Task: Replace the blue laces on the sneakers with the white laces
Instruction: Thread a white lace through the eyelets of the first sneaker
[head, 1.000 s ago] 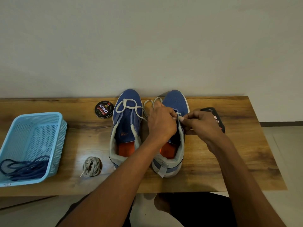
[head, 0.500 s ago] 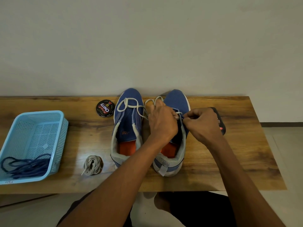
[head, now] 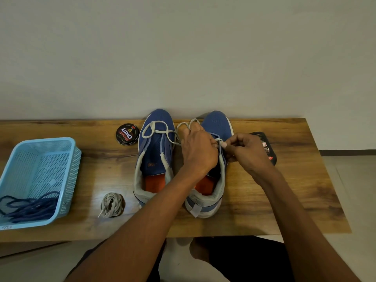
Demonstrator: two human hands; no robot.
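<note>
Two blue sneakers stand side by side on the wooden table, toes to the wall. The left sneaker (head: 155,157) has no lace in its eyelets. A white lace (head: 157,130) loops loosely over its toe and runs to the right sneaker (head: 216,125). My left hand (head: 198,148) rests over the right sneaker's tongue, fingers curled round the lace there. My right hand (head: 245,152) pinches the lace's tip at the sneaker's right eyelet row. A second white lace (head: 112,204) lies bundled in front of the left sneaker. The blue laces (head: 26,206) lie in the basket.
A light blue plastic basket (head: 40,157) sits at the table's left. A round black shoe polish tin (head: 127,134) lies left of the sneakers' toes. A black polish applicator (head: 268,147) lies behind my right hand. The table (head: 295,190) ends at the right; the wall is close behind.
My right hand first moved in to the eyelet row, then drew the lace tip out a little to the right. My left hand stayed on the sneaker.
</note>
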